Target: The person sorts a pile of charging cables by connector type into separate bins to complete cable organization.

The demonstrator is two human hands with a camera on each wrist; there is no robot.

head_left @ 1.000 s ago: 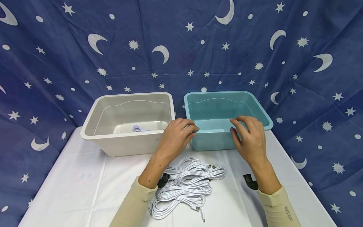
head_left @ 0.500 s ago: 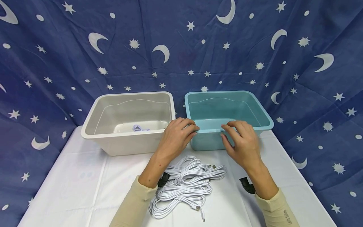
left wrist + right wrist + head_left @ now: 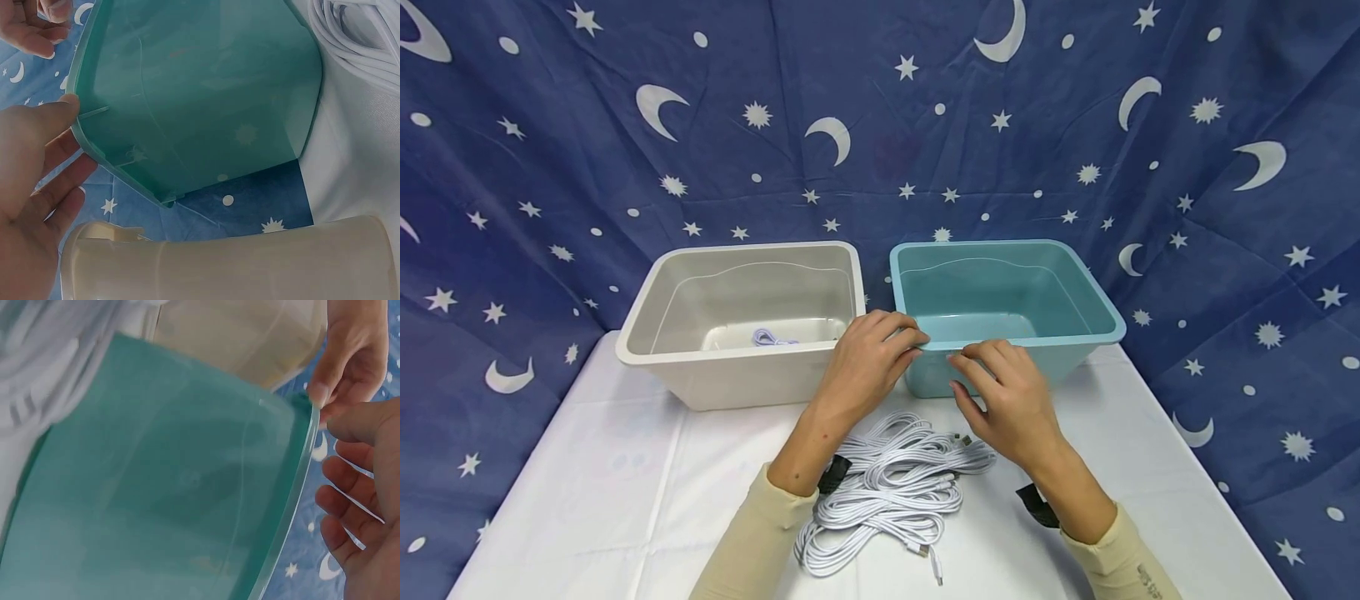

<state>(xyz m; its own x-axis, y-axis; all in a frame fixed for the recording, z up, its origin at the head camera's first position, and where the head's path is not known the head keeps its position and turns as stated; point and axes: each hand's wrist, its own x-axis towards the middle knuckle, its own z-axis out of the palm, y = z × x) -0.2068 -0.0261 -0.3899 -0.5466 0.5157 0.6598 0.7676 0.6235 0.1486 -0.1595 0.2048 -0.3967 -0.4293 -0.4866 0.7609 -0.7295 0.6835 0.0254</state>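
Observation:
My left hand (image 3: pixel 876 354) pinches the front left corner of a teal plastic bin (image 3: pixel 992 287). In the left wrist view its thumb (image 3: pixel 59 112) lies on the outside of the rim, fingers behind it. Close by the front rim is my right hand (image 3: pixel 1007 400), its fingers loosely bent and holding nothing; the right wrist view shows its thumb (image 3: pixel 353 424) apart from its fingers, near my left hand (image 3: pixel 359 356). Below both hands lies a pile of white USB cables (image 3: pixel 887 492), coiled in bundles. No cable shows inside the teal bin.
Left of the teal bin stands an off-white bin (image 3: pixel 752 383) with a small coiled cable (image 3: pixel 766 337) inside. Both bins are on a white-covered table (image 3: pixel 565 467), before a blue curtain (image 3: pixel 895 158) printed with moons and stars.
My right hand has moved left and toward me, from over the right part of the front rim to just in front of it near my left hand. The left hand stays at the corner.

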